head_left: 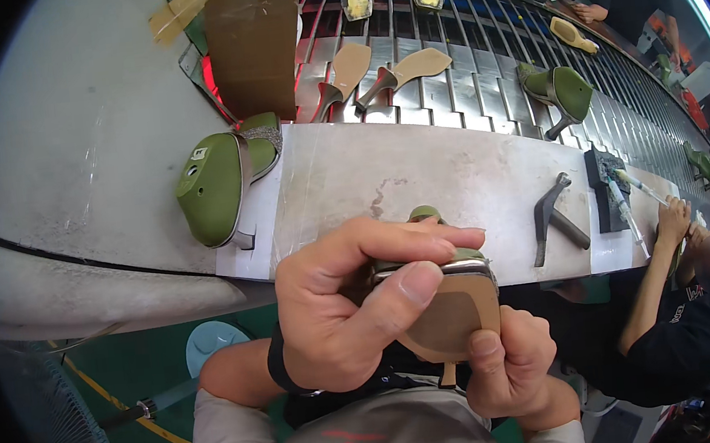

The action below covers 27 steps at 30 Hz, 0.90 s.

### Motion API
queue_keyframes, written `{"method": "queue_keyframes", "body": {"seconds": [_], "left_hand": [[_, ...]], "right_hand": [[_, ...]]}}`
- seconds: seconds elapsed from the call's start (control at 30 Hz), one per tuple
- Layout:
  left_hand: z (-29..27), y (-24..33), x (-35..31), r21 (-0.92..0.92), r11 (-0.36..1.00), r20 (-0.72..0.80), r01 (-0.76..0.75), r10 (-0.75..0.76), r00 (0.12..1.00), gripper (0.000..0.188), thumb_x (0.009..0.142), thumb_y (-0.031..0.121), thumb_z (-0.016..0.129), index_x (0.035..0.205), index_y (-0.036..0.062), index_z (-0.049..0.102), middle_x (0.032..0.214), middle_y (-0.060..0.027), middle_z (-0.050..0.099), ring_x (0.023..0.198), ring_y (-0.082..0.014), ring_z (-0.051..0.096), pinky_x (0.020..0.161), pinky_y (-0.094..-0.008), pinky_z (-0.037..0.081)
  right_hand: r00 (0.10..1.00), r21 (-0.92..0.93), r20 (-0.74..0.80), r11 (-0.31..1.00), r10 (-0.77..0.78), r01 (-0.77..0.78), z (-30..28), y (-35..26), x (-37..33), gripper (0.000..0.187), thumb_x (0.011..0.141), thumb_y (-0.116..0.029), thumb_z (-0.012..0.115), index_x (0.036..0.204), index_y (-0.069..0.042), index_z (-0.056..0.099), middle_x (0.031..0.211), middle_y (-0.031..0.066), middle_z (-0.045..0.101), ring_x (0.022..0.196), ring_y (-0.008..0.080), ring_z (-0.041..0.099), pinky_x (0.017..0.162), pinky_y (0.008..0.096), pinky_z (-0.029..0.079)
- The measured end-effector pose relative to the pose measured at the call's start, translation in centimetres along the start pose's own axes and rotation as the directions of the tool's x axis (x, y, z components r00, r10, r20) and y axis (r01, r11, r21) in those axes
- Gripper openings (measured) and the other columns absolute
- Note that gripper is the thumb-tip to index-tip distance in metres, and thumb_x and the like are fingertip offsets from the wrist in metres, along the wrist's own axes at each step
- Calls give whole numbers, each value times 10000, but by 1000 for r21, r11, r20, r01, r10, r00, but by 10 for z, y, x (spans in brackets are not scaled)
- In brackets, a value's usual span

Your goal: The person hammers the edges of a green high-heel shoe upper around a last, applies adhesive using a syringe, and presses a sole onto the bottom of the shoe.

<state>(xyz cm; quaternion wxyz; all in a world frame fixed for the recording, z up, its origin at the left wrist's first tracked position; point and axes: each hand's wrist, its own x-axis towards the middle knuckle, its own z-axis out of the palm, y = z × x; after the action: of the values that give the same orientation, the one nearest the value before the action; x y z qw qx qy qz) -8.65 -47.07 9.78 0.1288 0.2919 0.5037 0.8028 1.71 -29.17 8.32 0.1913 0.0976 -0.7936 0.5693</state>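
Observation:
Both my hands hold a green shoe with a tan sole [446, 319] in front of my body, the sole turned toward me. Over its upper part and left side wraps my left hand [333, 300], the thumb pressed near the edge of the sole and the fingers along the far side. My right hand [509, 360] pinches the sole's right edge between thumb and curled fingers. Much of the green upper is hidden behind my left hand. On the bench to the left lies another pair of green shoe parts [219, 187], resting on white paper.
A dark hammer [553, 219] and a black block [607, 189] with brush-like tools lie on the bench [444, 166]. The slatted conveyor [478, 81] behind carries tan soles with heels [409, 69] and a green heeled shoe [563, 95]. A co-worker's hand [673, 221] works at right.

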Motion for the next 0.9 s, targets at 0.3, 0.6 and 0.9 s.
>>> {"method": "queue_keyframes", "body": {"seconds": [0.3, 0.6, 0.9], "left_hand": [[-11, 18, 8, 331, 943, -28, 22, -13, 1000, 293, 944, 111, 779, 1014, 74, 497, 1008, -178, 734, 991, -287, 776, 1131, -518, 510], [-27, 7, 4, 533, 846, -237, -8, 158, 958, 365, 883, 69, 803, 1136, 15, 544, 998, -126, 699, 907, -205, 722, 1059, -496, 568], [-62, -113, -38, 600, 783, -212, -165, 355, 910, 271, 927, 61, 834, 1144, 8, 681, 1156, -151, 701, 1011, -225, 692, 905, -340, 566]], "right_hand": [[984, -55, 178, 998, -27, 38, 12, -8, 16, 92, 952, -76, 756, 918, -3, 713, 623, 92, 587, 484, 269, 588, 468, 370, 463], [992, -71, 101, 994, -72, 80, 25, 9, 27, 114, 899, -55, 806, 919, -15, 701, 639, 80, 615, 509, 252, 620, 460, 375, 455], [941, -538, 321, 796, -111, 278, 8, 61, 50, 207, 875, -120, 798, 859, -53, 603, 766, 124, 627, 678, 339, 658, 623, 450, 528]]}}
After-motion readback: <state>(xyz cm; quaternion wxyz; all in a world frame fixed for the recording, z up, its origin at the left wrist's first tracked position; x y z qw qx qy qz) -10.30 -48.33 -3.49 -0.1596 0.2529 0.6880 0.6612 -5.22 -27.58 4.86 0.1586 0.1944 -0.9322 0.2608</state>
